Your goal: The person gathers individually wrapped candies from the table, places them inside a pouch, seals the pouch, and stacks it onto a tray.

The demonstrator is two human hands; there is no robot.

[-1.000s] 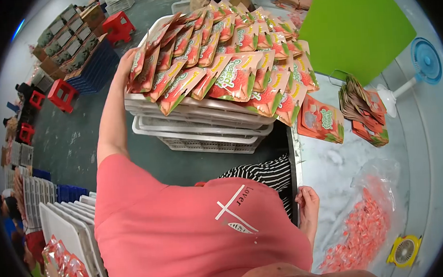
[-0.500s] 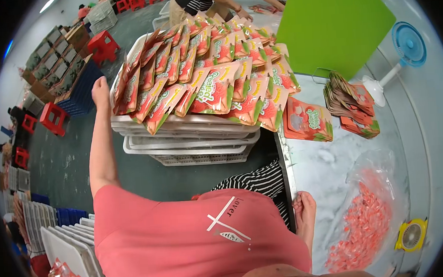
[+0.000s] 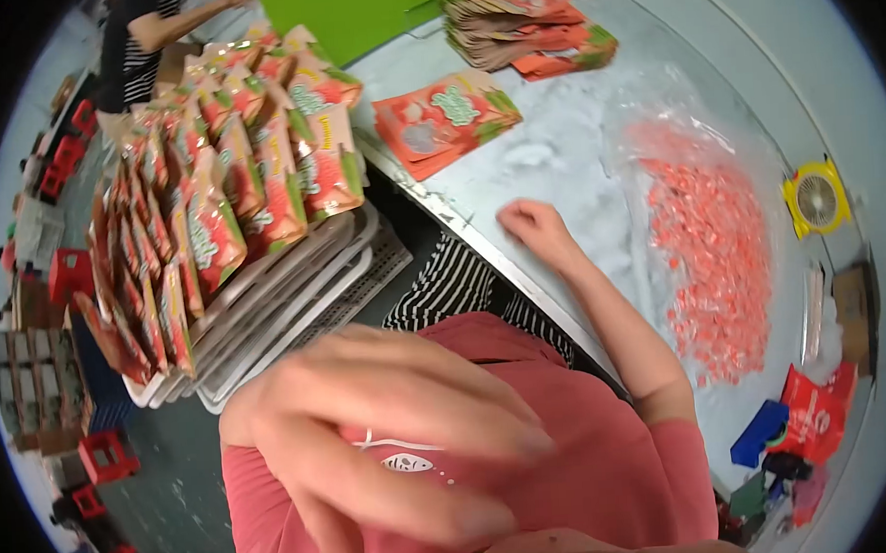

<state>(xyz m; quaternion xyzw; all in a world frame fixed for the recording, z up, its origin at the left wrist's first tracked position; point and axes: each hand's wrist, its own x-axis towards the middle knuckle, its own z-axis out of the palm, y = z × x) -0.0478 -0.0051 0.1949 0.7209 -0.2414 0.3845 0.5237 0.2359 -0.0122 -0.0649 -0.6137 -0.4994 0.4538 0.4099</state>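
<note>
My left hand (image 3: 390,419) is raised close to the camera in front of my pink shirt (image 3: 572,450). It is somewhat blurred, with its fingers apart and nothing in them. My right hand (image 3: 536,227) rests by the edge of the marble-patterned table (image 3: 567,160), its fingers curled in and nothing visible in them. Just beyond it lies a small stack of flat printed pouches (image 3: 450,116). To its right a clear plastic bag (image 3: 706,233) spreads out, full of small wrapped pink pieces.
Many filled pouches (image 3: 218,188) stand on stacked white trays (image 3: 294,294) at the left. More flat pouches (image 3: 525,32) lie at the table's back near a green board (image 3: 359,11). A yellow fan (image 3: 816,203) is at the right. Another person's arm (image 3: 184,25) shows at upper left.
My view has swung toward the table on the right. My left hand has come from beside the trays to near my face and opened. My right hand has moved forward along the table edge.
</note>
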